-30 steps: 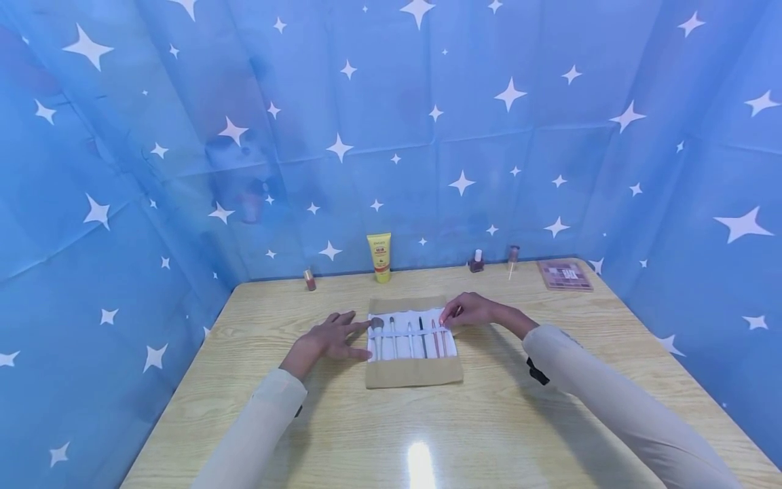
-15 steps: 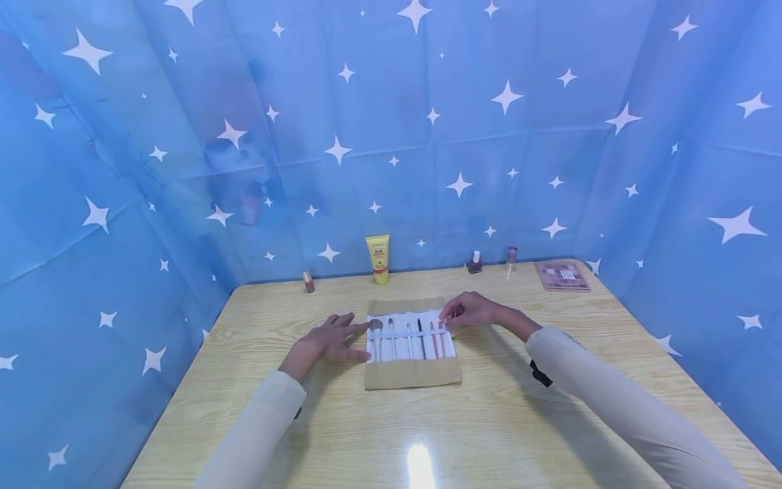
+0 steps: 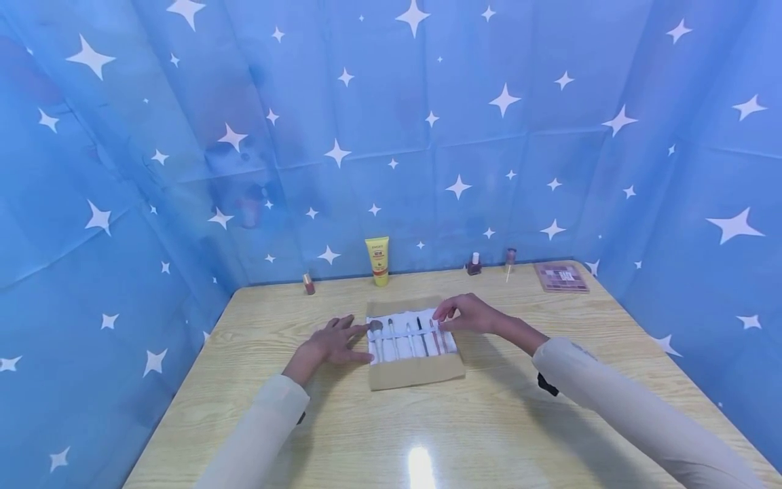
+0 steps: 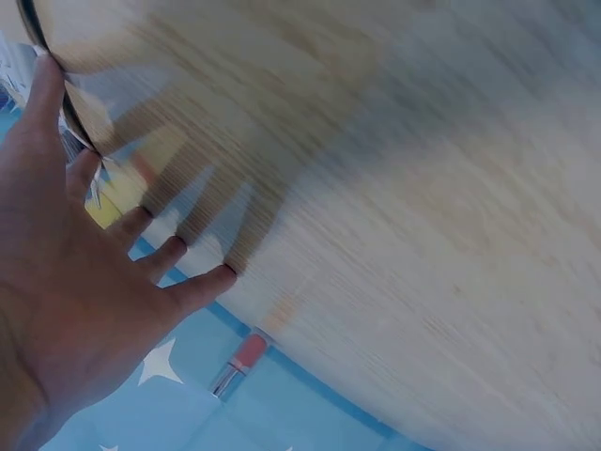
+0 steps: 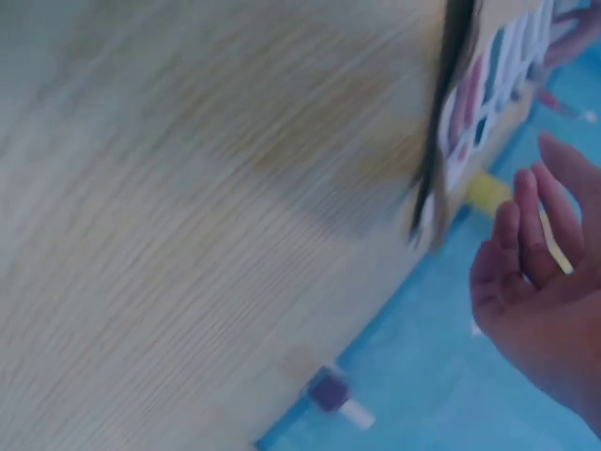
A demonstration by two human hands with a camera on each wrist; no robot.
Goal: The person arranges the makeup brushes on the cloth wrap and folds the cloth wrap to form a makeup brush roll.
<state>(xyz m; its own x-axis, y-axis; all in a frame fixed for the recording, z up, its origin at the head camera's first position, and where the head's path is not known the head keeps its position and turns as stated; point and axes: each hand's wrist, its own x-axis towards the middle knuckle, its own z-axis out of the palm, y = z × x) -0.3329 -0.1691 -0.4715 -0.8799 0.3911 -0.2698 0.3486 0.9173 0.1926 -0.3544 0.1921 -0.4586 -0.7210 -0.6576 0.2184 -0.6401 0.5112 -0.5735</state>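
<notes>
An unrolled makeup brush roll (image 3: 417,375) with a tan outside and white lining lies mid-table. Several makeup brushes (image 3: 394,339) stand in a row under its white band, a wide-headed one at the left and pinkish ones at the right. My left hand (image 3: 330,339) is spread flat at the roll's left side, index fingertip and thumb touching its edge. Over the upper right corner hovers my right hand (image 3: 467,316), fingers loosely bent above the pinkish brushes. In the right wrist view, thumb and fingers of the right hand (image 5: 554,263) stand apart with nothing seen between them.
Along the table's back edge stand a lipstick-like tube (image 3: 309,284), a yellow squeeze tube (image 3: 379,261), a dark nail polish bottle (image 3: 474,263) and a small brown-capped tube (image 3: 510,257). An eyeshadow palette (image 3: 562,277) lies at the back right. A blue star-patterned curtain (image 3: 391,136) hangs behind.
My right hand's fingers have come away from the top of the rightmost pinkish brush and moved slightly left. The roll has turned a little. My left hand stays at its edge.
</notes>
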